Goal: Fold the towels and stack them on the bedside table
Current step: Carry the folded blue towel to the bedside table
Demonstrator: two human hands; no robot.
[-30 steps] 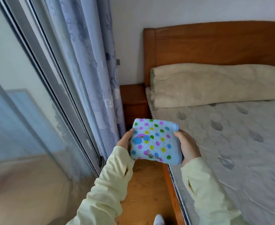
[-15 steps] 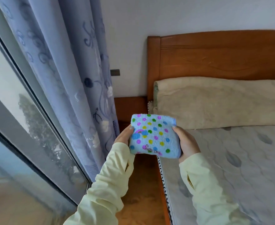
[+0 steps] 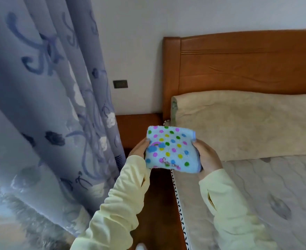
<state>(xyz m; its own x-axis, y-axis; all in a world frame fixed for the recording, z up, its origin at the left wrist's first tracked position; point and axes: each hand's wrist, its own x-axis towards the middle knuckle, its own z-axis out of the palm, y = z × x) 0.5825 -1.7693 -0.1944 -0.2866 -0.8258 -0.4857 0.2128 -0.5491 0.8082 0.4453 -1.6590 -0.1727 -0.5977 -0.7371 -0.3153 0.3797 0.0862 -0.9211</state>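
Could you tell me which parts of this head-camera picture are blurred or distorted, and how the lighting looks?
Head view: the curtain is smeared, worst at lower left; the folded towel between the left hand and right hand is fairly sharp, dots crisp; the headboard bows along its top edge from the wide lens; light is soft, without glare.

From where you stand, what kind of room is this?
Most likely a bedroom: a mattress with a pillow against a wooden headboard, a bedside table in the corner beside it, and a long curtain at the left. The left hand and the right hand hold a folded dotted towel.
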